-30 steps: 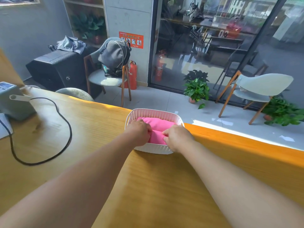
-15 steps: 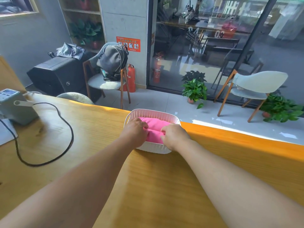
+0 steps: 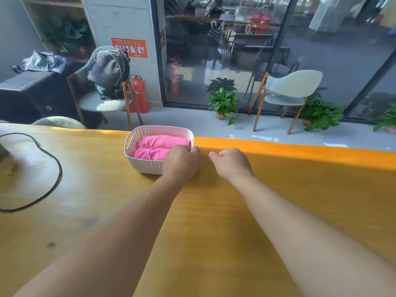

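A white perforated plastic basket (image 3: pixel 137 159) stands at the far edge of the wooden table (image 3: pixel 214 211). Folded pink cloth (image 3: pixel 154 146) lies inside it in two rolls. My left hand (image 3: pixel 182 161) covers the basket's near right corner, with fingers curled over the rim and the thumb outside the right wall. Just right of the basket, my right hand (image 3: pixel 231 163) hovers over the table, loosely curled, holding nothing and apart from both basket and cloth.
A black cable (image 3: pixel 51 185) loops across the table's left part. Beyond the far edge, on the floor, stand a chair with a grey backpack (image 3: pixel 109 69), a red fire extinguisher (image 3: pixel 139 93), potted plants (image 3: pixel 222 101) and a pale chair (image 3: pixel 287 91) by the glass wall.
Both hands were pressing on the pink cloth in the basket. My right hand has come out and moved right. My left hand has shifted to the basket's right corner.
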Motion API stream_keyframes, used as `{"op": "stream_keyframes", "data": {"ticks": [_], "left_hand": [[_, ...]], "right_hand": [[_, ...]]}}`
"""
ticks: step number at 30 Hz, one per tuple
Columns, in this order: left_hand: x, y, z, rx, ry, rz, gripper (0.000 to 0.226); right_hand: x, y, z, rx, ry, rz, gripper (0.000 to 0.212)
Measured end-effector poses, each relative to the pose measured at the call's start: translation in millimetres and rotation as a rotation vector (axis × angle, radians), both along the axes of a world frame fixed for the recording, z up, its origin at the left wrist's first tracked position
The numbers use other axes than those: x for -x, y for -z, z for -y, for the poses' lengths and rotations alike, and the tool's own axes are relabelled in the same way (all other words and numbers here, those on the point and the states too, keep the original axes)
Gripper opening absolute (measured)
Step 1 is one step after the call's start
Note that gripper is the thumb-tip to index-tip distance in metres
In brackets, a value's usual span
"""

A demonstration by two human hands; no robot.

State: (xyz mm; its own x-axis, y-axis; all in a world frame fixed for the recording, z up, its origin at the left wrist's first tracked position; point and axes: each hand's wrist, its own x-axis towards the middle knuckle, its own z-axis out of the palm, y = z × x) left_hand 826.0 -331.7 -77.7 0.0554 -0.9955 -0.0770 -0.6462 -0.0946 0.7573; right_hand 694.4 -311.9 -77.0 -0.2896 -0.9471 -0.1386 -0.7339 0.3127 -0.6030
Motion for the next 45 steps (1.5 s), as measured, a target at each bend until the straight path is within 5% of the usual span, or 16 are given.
{"op": "stream_keyframes", "data": {"ticks": [10, 23, 31, 35, 41, 45], "left_hand": [[205, -19, -134, -0.046, 0.344, -0.139, 0.033], [504, -27, -301, -0.197, 0.651, -0.318, 0.016], [633, 7, -279, -0.396, 0.586, -0.407, 0.013], [689, 12, -265, -0.419, 0.595, -0.336, 0.04], [746, 39, -233, -0.475, 0.541, -0.254, 0.077], [775, 52, -211, -0.446, 0.478, -0.156, 0.093]], "right_hand": [[184, -26, -158, 0.116, 0.331, 0.3, 0.045], [472, -43, -369, 0.196, 0.553, 0.195, 0.029], [595, -24, -374, 0.115, 0.626, -0.011, 0.02], [653, -18, -360, 0.148, 0.674, -0.1, 0.007], [734, -2, -340, 0.016, 0.773, -0.324, 0.078], [764, 9, -333, -0.25, 0.763, -0.254, 0.124]]}}
